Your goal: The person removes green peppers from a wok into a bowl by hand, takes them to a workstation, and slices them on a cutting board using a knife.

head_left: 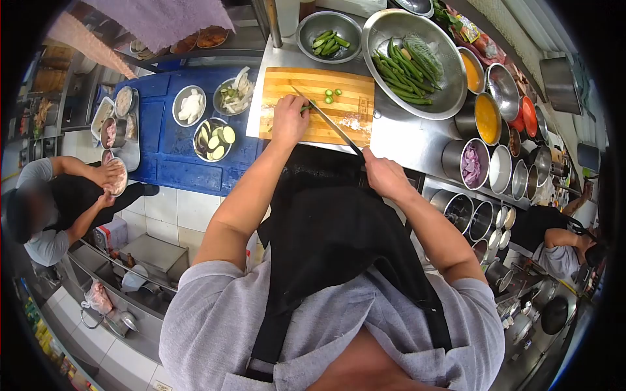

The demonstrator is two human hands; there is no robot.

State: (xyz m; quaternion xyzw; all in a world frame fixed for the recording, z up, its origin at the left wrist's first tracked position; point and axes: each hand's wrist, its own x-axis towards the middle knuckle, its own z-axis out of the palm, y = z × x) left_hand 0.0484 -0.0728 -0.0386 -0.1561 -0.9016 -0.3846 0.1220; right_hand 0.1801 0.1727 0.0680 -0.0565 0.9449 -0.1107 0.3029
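You seem mid-slice, your left fingers (295,102) pinching a green pod (305,107) just left of the board's (353,81) middle, your right fingers (373,160) gripping the knife (330,124) at its near edge; the next cut likely calls for tucked fingertips.

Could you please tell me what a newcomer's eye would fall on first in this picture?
Probably the long knife, gripped in the right hand and slanting across the wooden board, with the left hand close beside it. Next might come the large metal bowl of green pods, beyond the board on the right, then the bright blue surface on the left.
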